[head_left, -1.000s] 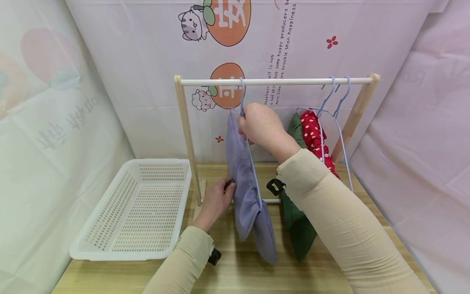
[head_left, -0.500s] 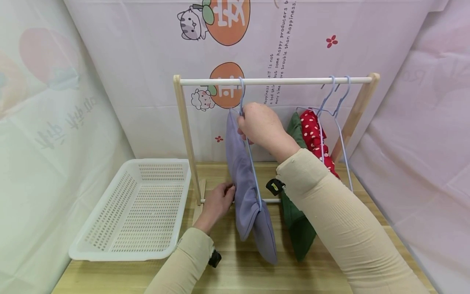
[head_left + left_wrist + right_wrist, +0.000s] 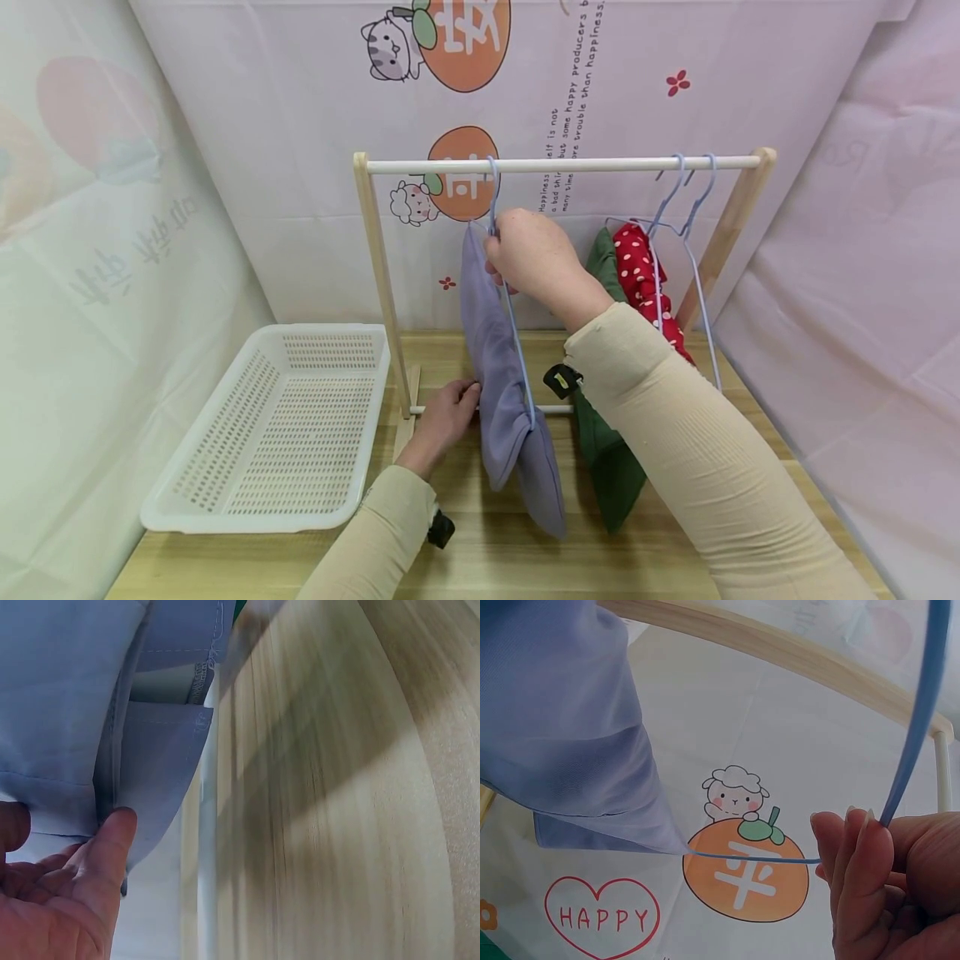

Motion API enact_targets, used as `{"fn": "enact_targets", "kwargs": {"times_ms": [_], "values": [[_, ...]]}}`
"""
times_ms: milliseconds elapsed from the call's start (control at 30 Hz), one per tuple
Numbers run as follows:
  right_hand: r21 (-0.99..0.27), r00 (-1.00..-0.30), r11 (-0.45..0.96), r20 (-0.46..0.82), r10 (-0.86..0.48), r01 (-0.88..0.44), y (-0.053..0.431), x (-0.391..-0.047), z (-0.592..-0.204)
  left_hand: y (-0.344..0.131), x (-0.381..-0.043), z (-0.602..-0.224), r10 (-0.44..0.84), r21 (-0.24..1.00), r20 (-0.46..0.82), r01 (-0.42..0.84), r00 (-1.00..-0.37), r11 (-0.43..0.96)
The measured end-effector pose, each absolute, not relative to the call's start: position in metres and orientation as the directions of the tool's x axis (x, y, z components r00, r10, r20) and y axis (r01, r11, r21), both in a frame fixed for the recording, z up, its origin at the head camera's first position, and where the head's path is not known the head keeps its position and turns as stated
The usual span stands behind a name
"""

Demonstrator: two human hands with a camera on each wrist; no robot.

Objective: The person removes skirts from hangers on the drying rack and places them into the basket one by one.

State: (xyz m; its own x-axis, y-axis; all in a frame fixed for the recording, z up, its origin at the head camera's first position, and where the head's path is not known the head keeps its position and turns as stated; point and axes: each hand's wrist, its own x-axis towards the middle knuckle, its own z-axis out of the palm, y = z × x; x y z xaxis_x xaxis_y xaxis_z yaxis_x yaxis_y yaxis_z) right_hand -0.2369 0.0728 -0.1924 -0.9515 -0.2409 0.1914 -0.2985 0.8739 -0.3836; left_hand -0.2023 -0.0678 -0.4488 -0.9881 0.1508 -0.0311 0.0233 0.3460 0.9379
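Note:
A lavender garment (image 3: 495,367) hangs on a light-blue hanger (image 3: 519,350), whose hook sits over the rack's white bar. My right hand (image 3: 536,258) grips this hanger just below the hook; in the right wrist view, the fingers (image 3: 862,862) curl round the blue wire. Lower down, my left hand (image 3: 447,417) touches the left side of the garment. The left wrist view shows the fingers (image 3: 109,844) against the cloth's lower edge, with the thumb apart from them at the image's left border. Part of the hanger is covered by the garment and my right hand.
The wooden rack (image 3: 378,267) stands on the wood table. Further right hang a green garment (image 3: 607,467), a red polka-dot garment (image 3: 637,271) and bare-looking blue hangers (image 3: 699,258). A white perforated basket (image 3: 300,442) sits at left. Printed cloth walls surround the table.
My left hand has slid slightly down along the lavender garment's side. The right hand keeps its grip on the hanger in nearly the same place.

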Motion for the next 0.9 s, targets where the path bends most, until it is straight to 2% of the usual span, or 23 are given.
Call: {"fn": "enact_targets", "kwargs": {"times_ms": [267,900], "values": [[-0.383,-0.947,0.871,0.21,-0.243,-0.309,0.0738,-0.2364,-0.1934,-0.0646,-0.2025,-0.4528,0.185,0.981,-0.066,-0.029,-0.98,0.194],[-0.37,-0.952,0.88,0.192,-0.239,-0.296,0.0733,-0.2349,-0.1904,-0.0666,-0.1979,-0.4557,0.211,0.989,-0.149,-0.148,-0.966,0.023]]}}
